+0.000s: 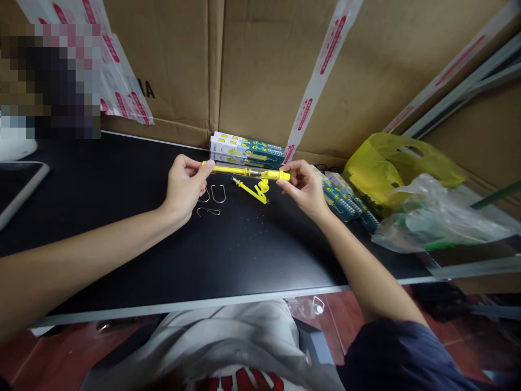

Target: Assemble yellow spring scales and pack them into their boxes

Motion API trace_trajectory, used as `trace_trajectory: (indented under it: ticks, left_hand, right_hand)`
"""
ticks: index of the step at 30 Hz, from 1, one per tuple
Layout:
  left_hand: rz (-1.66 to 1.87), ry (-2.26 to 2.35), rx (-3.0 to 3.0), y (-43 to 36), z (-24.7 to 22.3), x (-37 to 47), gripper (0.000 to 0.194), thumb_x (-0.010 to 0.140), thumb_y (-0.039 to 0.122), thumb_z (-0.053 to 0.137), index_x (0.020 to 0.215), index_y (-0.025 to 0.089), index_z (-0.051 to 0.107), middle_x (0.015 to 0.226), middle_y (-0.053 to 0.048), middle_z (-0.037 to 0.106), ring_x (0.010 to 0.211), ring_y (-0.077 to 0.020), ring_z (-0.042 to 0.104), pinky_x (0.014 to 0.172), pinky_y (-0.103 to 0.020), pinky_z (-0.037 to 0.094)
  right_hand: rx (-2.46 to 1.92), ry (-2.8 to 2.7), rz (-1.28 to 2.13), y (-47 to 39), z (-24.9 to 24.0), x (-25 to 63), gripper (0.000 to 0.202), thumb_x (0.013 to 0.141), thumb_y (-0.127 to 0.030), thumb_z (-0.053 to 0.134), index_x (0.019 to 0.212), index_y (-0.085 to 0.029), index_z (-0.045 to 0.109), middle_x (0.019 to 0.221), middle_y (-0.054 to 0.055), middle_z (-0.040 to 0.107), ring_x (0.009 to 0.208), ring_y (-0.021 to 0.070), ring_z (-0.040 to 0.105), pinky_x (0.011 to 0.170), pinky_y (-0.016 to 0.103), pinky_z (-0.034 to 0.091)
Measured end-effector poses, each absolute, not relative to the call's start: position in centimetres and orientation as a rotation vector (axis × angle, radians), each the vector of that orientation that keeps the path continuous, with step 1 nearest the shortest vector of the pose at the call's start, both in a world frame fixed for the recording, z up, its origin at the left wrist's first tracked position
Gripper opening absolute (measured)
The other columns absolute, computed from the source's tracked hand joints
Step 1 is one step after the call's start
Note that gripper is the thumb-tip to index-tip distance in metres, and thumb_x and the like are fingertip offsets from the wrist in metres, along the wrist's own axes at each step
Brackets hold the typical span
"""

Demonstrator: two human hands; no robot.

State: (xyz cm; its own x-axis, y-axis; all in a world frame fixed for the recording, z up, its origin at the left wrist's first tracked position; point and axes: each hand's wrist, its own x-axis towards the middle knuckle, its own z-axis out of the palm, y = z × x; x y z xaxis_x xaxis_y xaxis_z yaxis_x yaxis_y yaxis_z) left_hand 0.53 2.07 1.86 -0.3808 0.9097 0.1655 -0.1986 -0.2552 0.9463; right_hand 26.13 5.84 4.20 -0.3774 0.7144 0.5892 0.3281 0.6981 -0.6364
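Held level above the black table is a yellow spring scale (234,170) with a clear tube section and a metal spring part inside. My left hand (185,184) pinches its left end between thumb and fingers. At the opposite end, my right hand (303,187) grips the yellow cap. Below it on the table lie loose yellow plastic parts (252,191), one long with a metal tip. Bent metal wire loops (218,194) and a wire hook (208,212) rest just right of and below my left hand.
Printed boxes (246,149) are stacked at the table's back edge. More boxes (342,201) lie right of my right hand, beside yellow (374,168) and clear (443,217) plastic bags. Large cardboard (268,65) stands behind. A flat device (20,190) sits at the left.
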Motion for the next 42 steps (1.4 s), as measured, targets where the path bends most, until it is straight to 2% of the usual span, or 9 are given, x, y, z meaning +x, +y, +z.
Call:
trace_trajectory:
  ticks: [4, 11, 16, 20, 26, 34, 37, 39, 42]
  left_hand:
    - [1.746, 1.162, 0.973, 2.00, 1.98, 0.60, 0.030, 0.078, 0.019, 0.069, 0.074, 0.020, 0.040, 0.058, 0.005, 0.058, 0.037, -0.0026, 0.038, 0.033, -0.015, 0.026]
    - [1.753, 1.171, 0.960, 1.99, 2.05, 0.62, 0.030, 0.077, 0.018, 0.069, 0.073, 0.020, 0.040, 0.056, 0.006, 0.054, 0.037, -0.0029, 0.038, 0.033, -0.016, 0.026]
    - [1.736, 1.167, 0.974, 2.00, 1.93, 0.53, 0.030, 0.077, 0.019, 0.069, 0.074, 0.021, 0.039, 0.058, 0.006, 0.055, 0.037, -0.0026, 0.038, 0.034, -0.016, 0.027]
    - [1.736, 1.161, 0.979, 2.04, 1.92, 0.53, 0.031, 0.076, 0.020, 0.070, 0.074, 0.021, 0.039, 0.056, 0.008, 0.051, 0.037, -0.0025, 0.036, 0.033, -0.016, 0.026]
    - [1.725, 1.164, 0.974, 1.89, 1.99, 0.72, 0.031, 0.077, 0.020, 0.070, 0.073, 0.021, 0.039, 0.056, 0.006, 0.052, 0.038, -0.0031, 0.036, 0.034, -0.016, 0.026]
    - [1.733, 1.150, 0.982, 1.90, 1.94, 0.65, 0.030, 0.078, 0.020, 0.069, 0.074, 0.021, 0.039, 0.058, 0.005, 0.055, 0.038, -0.0030, 0.035, 0.034, -0.016, 0.025]
    - [1.733, 1.148, 0.986, 1.95, 1.84, 0.60, 0.030, 0.078, 0.021, 0.069, 0.074, 0.021, 0.039, 0.057, 0.005, 0.055, 0.038, -0.0030, 0.036, 0.034, -0.016, 0.026]
    - [1.737, 1.148, 0.985, 1.96, 1.84, 0.61, 0.031, 0.077, 0.021, 0.070, 0.074, 0.021, 0.039, 0.057, 0.005, 0.055, 0.038, -0.0031, 0.036, 0.034, -0.016, 0.026]
    - [1.735, 1.156, 0.984, 1.95, 1.94, 0.67, 0.032, 0.076, 0.022, 0.071, 0.073, 0.021, 0.040, 0.056, 0.006, 0.053, 0.038, -0.0031, 0.036, 0.034, -0.016, 0.026]
  right_hand:
    - [-0.822, -2.004, 0.349, 5.75, 4.53, 26.02, 0.027, 0.079, -0.042, 0.071, 0.094, -0.022, 0.061, 0.086, 0.001, 0.050, 0.079, 0.0135, 0.051, 0.060, 0.023, 0.049]
    - [-0.770, -2.025, 0.453, 5.70, 4.09, 25.86, 0.026, 0.085, -0.043, 0.065, 0.098, -0.023, 0.053, 0.092, 0.002, 0.056, 0.080, 0.0142, 0.057, 0.072, 0.029, 0.053]
    - [-0.768, -2.026, 0.524, 5.72, 3.78, 25.86, 0.028, 0.086, -0.045, 0.063, 0.101, -0.026, 0.050, 0.088, 0.001, 0.055, 0.073, 0.0147, 0.057, 0.066, 0.032, 0.054]
    - [-0.746, -2.009, 0.666, 5.50, 3.82, 25.56, 0.031, 0.087, -0.048, 0.060, 0.104, -0.026, 0.045, 0.083, -0.002, 0.054, 0.063, 0.0112, 0.057, 0.056, 0.028, 0.055]
    - [-0.771, -1.955, 0.702, 5.37, 3.97, 25.55, 0.028, 0.088, -0.043, 0.061, 0.104, -0.028, 0.043, 0.067, -0.008, 0.046, 0.044, 0.0069, 0.048, 0.042, 0.022, 0.047]
    - [-0.825, -1.938, 0.624, 5.50, 4.15, 25.73, 0.030, 0.084, -0.044, 0.066, 0.103, -0.026, 0.051, 0.051, -0.010, 0.038, 0.040, 0.0079, 0.036, 0.044, 0.024, 0.046]
    - [-0.830, -1.940, 0.515, 5.55, 4.28, 25.84, 0.029, 0.083, -0.042, 0.068, 0.102, -0.024, 0.056, 0.053, -0.009, 0.033, 0.045, 0.0088, 0.035, 0.048, 0.025, 0.045]
    - [-0.813, -1.943, 0.409, 5.60, 4.41, 25.89, 0.026, 0.081, -0.040, 0.070, 0.099, -0.023, 0.059, 0.064, -0.005, 0.040, 0.057, 0.0105, 0.043, 0.055, 0.025, 0.047]
    - [-0.780, -1.966, 0.334, 5.64, 4.56, 25.89, 0.025, 0.081, -0.040, 0.070, 0.095, -0.023, 0.060, 0.090, 0.003, 0.052, 0.080, 0.0151, 0.052, 0.065, 0.027, 0.050]
